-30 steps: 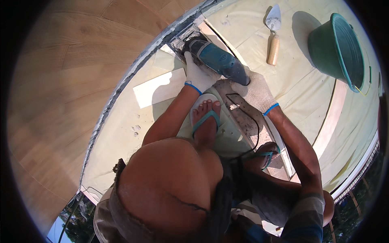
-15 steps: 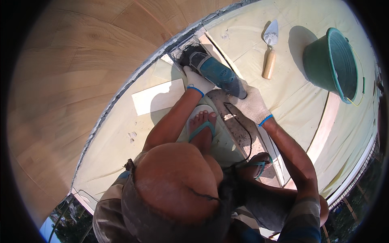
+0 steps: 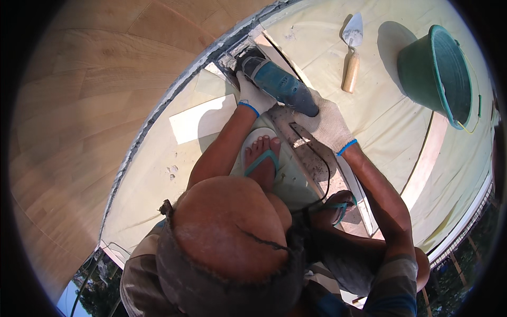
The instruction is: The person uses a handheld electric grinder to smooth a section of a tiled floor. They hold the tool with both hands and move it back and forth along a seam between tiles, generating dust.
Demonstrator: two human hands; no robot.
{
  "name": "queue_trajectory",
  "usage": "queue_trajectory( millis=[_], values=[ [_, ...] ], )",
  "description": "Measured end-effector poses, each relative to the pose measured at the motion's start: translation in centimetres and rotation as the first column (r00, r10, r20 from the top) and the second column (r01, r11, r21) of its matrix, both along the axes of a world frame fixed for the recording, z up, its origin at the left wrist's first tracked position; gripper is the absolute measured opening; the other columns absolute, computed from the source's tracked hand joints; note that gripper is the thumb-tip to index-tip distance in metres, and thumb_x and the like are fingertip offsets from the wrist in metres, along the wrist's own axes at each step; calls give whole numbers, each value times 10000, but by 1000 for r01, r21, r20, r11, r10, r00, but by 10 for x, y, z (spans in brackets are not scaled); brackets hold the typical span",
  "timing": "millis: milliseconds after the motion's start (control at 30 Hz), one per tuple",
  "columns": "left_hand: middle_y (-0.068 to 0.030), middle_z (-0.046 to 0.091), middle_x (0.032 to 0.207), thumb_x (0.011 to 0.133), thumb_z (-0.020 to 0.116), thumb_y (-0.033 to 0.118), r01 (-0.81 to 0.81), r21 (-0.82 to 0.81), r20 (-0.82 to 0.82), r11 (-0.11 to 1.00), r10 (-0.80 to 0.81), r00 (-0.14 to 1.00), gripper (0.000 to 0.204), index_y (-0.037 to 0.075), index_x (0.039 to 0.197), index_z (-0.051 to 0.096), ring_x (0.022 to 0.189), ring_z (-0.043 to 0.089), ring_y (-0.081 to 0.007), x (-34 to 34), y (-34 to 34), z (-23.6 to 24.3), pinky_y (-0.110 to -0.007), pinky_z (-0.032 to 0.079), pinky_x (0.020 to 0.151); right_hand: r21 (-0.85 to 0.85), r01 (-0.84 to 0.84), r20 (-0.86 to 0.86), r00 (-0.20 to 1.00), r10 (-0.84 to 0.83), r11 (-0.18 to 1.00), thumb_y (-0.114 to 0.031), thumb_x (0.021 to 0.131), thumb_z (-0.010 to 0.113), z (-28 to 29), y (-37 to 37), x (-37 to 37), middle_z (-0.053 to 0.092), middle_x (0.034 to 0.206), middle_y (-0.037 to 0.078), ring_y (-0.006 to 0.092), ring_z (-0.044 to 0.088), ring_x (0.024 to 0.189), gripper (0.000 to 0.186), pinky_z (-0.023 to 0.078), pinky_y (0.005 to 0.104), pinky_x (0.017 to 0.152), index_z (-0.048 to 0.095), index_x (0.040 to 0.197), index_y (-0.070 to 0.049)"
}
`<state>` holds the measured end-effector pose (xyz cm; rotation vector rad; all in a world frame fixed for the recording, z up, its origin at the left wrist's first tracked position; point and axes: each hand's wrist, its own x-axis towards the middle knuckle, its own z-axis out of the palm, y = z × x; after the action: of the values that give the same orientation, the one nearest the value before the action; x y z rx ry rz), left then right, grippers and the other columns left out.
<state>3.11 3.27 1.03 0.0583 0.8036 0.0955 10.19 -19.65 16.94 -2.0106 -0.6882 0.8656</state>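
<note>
A blue and black corded angle grinder [image 3: 281, 83] lies in both my gloved hands, sloping from upper left to lower right. My left hand [image 3: 255, 96], in a whitish knit glove with a blue cuff, is wrapped under its front end. Around its rear body closes my right hand [image 3: 328, 124], gloved the same way. The grinder's dark head reaches into a gap at the rough wall edge [image 3: 232, 59], and whatever disc it carries is hidden. From its back end a black cord [image 3: 328, 177] runs down beside my feet.
A pointed trowel with a wooden handle [image 3: 351, 74] lies on the pale sheeting to the right, near a green bucket [image 3: 420, 71]. Left of my arm rests a white rectangular board [image 3: 185, 124]. Wood-look tiles [image 3: 90, 132] fill the left side. My sandalled foot [image 3: 263, 156] stands close below the grinder.
The whole view has shifted slightly, with the trowel and foot appearing a little higher. Both hands keep their hold on the grinder, whose head stays at the same gap.
</note>
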Motion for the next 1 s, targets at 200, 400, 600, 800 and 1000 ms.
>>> queue_trajectory(
  millis=[200,400,600,800,1000],
  values=[
    [-117,722,1428,1006,256,934,-22,11,11,1000,22,1000,963,177,1422,683,1359,646,-327,9,18,3,-567,460,1212,-27,-21,7,1000,22,999,-249,928,798,6,2,4,794,1152,248,387,787,1115,571,587,428,994,665,1439,-32],
    [-114,745,1380,1074,340,840,66,64,-54,996,-63,997,825,174,1392,709,1342,660,-336,17,33,-4,-613,474,1186,41,29,41,999,-30,999,-279,936,806,-23,-15,-7,799,1133,223,315,786,1081,568,583,413,979,666,1423,-22],
    [-120,759,1341,1021,464,875,10,38,38,999,-12,999,834,155,1374,695,1286,681,-340,12,36,-5,-584,492,1182,-15,-40,-60,997,39,999,-303,945,824,0,3,10,799,1122,181,194,738,1033,564,572,380,999,684,1405,-7],
    [-128,746,1367,1050,447,846,-13,5,17,1000,13,1000,821,139,1394,686,1302,676,-339,7,33,4,-574,478,1204,-162,-118,-179,980,88,980,-285,937,817,15,11,18,735,1358,232,340,728,1283,614,550,419,1095,663,1473,-27],
    [-126,752,1341,1058,419,847,7,41,-61,999,-5,998,830,135,1392,685,1285,681,-329,14,19,13,-553,491,1190,36,21,-151,988,-15,999,-256,933,809,-17,-14,-2,707,1377,247,356,737,1245,553,560,424,1069,686,1416,-16]
  ],
)
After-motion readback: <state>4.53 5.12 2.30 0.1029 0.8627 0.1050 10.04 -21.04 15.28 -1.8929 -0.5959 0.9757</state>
